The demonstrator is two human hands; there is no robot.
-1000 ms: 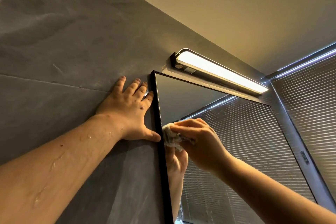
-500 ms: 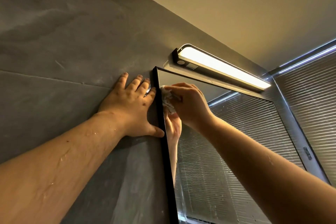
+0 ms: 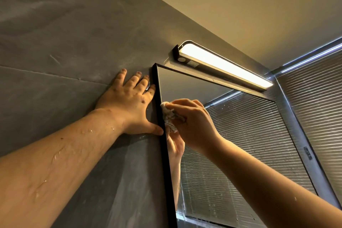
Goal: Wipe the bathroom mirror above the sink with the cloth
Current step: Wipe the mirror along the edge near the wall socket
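Observation:
A black-framed mirror (image 3: 240,135) hangs on the grey tiled wall and reflects window blinds. My right hand (image 3: 192,124) grips a crumpled white cloth (image 3: 169,116) and holds it against the glass by the mirror's left edge, a little below the top left corner. My left hand (image 3: 129,105) lies flat on the wall just left of the frame, fingers spread, thumb tip touching the frame. Water drops sit on my left forearm. The right hand's reflection shows below the cloth.
A lit bar lamp (image 3: 222,66) is mounted on the wall (image 3: 64,52) just above the mirror's top edge. Window blinds (image 3: 318,102) fill the right side. The ceiling (image 3: 240,5) is above.
My right hand moved the cloth up to the mirror's top left corner, then back down along the left edge. My left hand stayed flat on the wall.

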